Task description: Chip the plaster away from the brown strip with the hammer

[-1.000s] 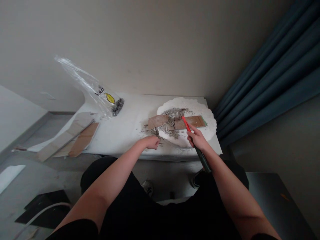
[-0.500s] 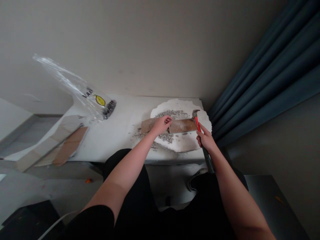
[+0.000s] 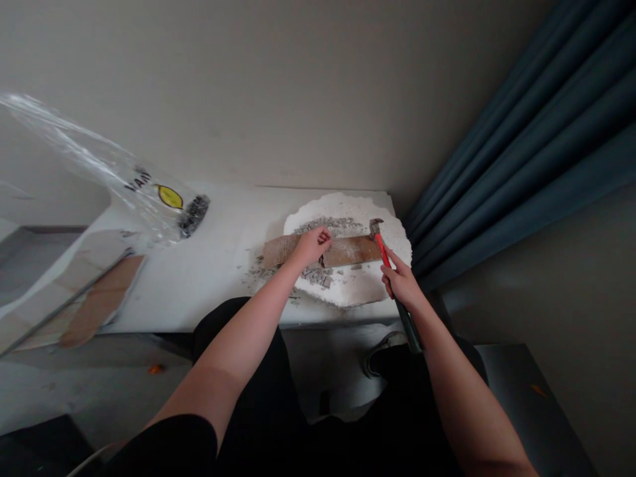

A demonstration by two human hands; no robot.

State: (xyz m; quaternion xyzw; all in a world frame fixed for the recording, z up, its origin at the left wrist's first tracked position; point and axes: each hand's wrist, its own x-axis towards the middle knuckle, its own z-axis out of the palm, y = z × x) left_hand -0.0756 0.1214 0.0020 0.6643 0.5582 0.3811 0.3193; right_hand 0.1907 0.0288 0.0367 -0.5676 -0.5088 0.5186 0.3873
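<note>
My right hand (image 3: 400, 285) grips a hammer (image 3: 385, 255) with a red and black handle, its metal head resting near the right end of a brown tile strip (image 3: 348, 250). The strip lies across a white foam slab (image 3: 358, 288) with grey rubble (image 3: 318, 275) scattered around it. My left hand (image 3: 312, 245) is closed, fingers curled down onto the middle of the strip where it is cracked. What its fingers pinch is too small to name.
The foam slab sits on a white board (image 3: 218, 271) on the floor by a beige wall. A clear plastic bag (image 3: 149, 192) stands at the left, with long tile planks (image 3: 74, 291) beside it. A blue curtain (image 3: 521, 132) hangs to the right.
My left hand went from the rubble at the slab's front edge up onto the tile strip. The hammer swung from the middle of the strip to its right end. The camera view drifted right.
</note>
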